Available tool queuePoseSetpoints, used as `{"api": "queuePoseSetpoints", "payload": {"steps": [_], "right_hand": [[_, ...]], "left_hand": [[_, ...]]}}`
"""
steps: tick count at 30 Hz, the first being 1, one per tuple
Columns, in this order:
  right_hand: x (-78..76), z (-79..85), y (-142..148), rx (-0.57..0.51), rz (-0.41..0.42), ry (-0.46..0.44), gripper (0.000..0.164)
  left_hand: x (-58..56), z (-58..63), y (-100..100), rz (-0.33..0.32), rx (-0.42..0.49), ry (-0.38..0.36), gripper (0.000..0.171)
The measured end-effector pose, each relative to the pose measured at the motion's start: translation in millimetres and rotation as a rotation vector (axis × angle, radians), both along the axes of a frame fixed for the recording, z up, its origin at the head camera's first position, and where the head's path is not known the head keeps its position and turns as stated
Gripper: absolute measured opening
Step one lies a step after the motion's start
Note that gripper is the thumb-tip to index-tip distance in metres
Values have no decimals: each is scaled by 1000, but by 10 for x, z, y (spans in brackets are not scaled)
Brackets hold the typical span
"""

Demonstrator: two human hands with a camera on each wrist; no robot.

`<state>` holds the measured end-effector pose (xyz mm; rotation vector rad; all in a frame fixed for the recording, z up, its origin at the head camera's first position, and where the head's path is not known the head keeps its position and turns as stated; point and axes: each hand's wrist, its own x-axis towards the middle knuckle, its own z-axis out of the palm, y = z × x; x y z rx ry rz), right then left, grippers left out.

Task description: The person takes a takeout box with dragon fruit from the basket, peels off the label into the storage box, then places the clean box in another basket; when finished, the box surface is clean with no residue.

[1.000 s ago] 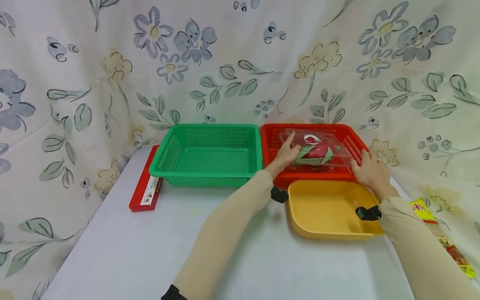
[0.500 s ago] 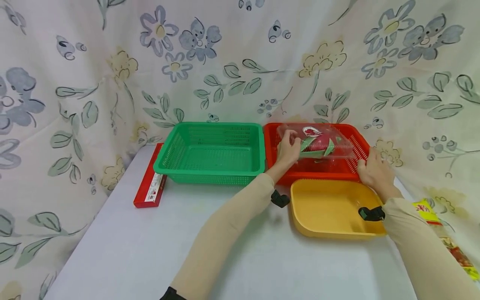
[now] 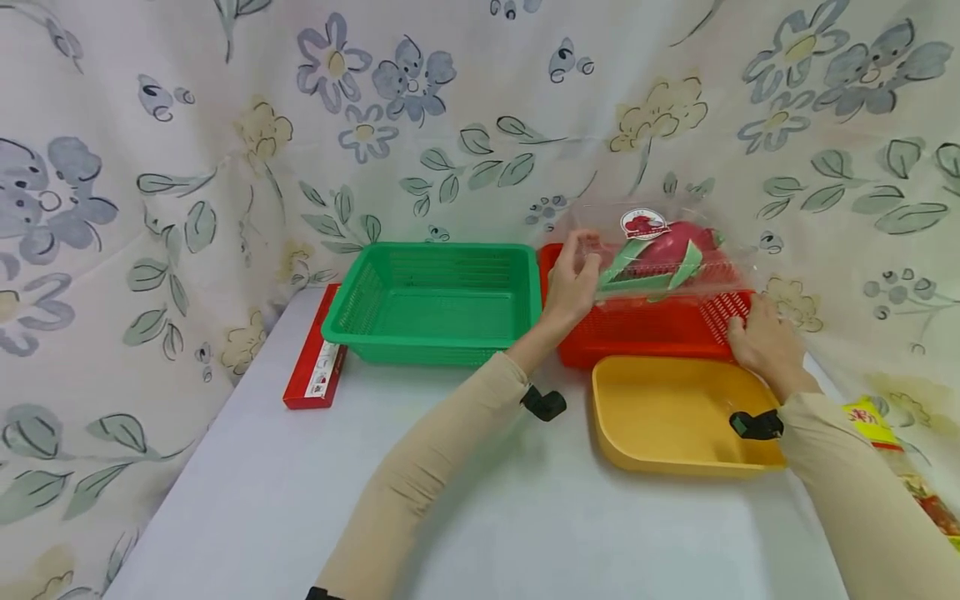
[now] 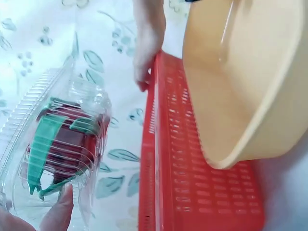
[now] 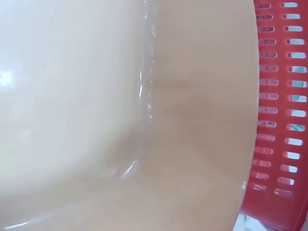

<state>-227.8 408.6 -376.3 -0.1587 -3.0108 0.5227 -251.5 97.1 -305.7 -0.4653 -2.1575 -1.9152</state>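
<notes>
My left hand [image 3: 570,287] grips the left end of a clear plastic clamshell box [image 3: 731,271] with a round label. Inside lies a dark pink fruit with green leaf-like strips [image 3: 678,243], which looks like a dragon fruit. The box is held above the red basket [image 3: 637,333], apart from it; the left wrist view shows the thumb [image 4: 60,209] on its near side. At the basket's right front corner, my right hand [image 3: 772,346] holds the rim. Its fingers are partly hidden in the head view, and only a sliver at the edge shows in the right wrist view.
A yellow tub [image 3: 690,417] stands right in front of the red basket. Left of that basket is a green basket [image 3: 450,321], with a red box [image 3: 315,358] beside it. A yellow food packet [image 3: 900,467] lies at the right. Patterned cloth hangs behind.
My left hand has gone from touching the box in the red basket to gripping it, and the box has risen out. My right hand stays at the basket's corner.
</notes>
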Motion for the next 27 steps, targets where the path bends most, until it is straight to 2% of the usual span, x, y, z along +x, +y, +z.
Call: {"api": "queuePoseSetpoints", "payload": {"steps": [9, 15, 20, 27], "right_hand": [[32, 6, 48, 1, -17, -20, 73], [13, -2, 28, 10, -42, -21, 73], [9, 6, 13, 7, -26, -14, 73], [20, 0, 19, 7, 25, 4, 73]], "left_hand": [[317, -43, -428, -65, 97, -6, 29], [442, -76, -816, -119, 84, 0, 32], [538, -129, -1139, -103, 47, -1, 32], [764, -254, -1445, -81, 36, -48, 34]]}}
